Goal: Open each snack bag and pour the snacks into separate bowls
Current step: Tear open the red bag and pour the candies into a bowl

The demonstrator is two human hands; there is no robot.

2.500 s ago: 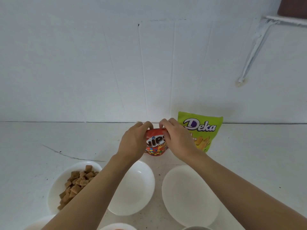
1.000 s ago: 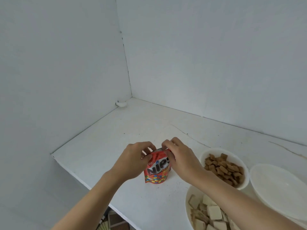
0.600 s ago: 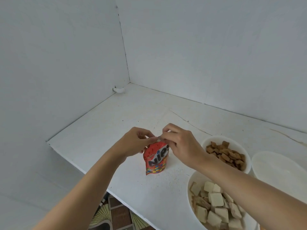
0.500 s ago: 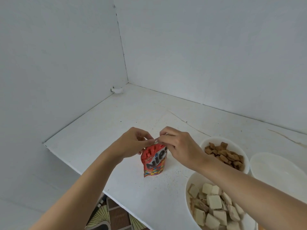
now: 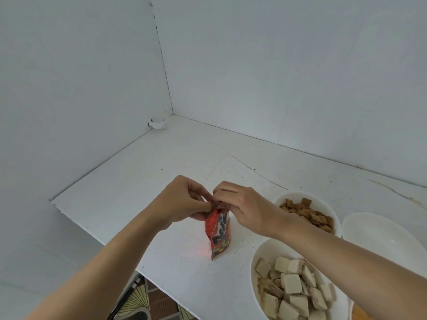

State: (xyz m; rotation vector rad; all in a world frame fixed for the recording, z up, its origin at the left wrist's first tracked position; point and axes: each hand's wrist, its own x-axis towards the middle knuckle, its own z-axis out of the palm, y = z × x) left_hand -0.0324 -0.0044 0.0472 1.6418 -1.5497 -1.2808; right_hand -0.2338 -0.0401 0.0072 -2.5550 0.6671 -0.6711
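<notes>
The left hand [image 5: 182,204] and right hand [image 5: 242,210] pinch the red snack bag [image 5: 218,233] by its top edge.
The bag hangs roughly upright directly below their meeting fingertips, equally near both; the empty bowl [image 5: 379,236] lies farther off, right of the right hand.

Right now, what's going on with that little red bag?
A person is pinching the top edge of the red Nips bag with the left hand and right hand, apparently to tear it open. The bag stands on the white table, and nothing is poured from it yet. Nearby sit a bowl of brown pillow snacks, a bowl of pale wafer squares and an empty white bowl.
</notes>
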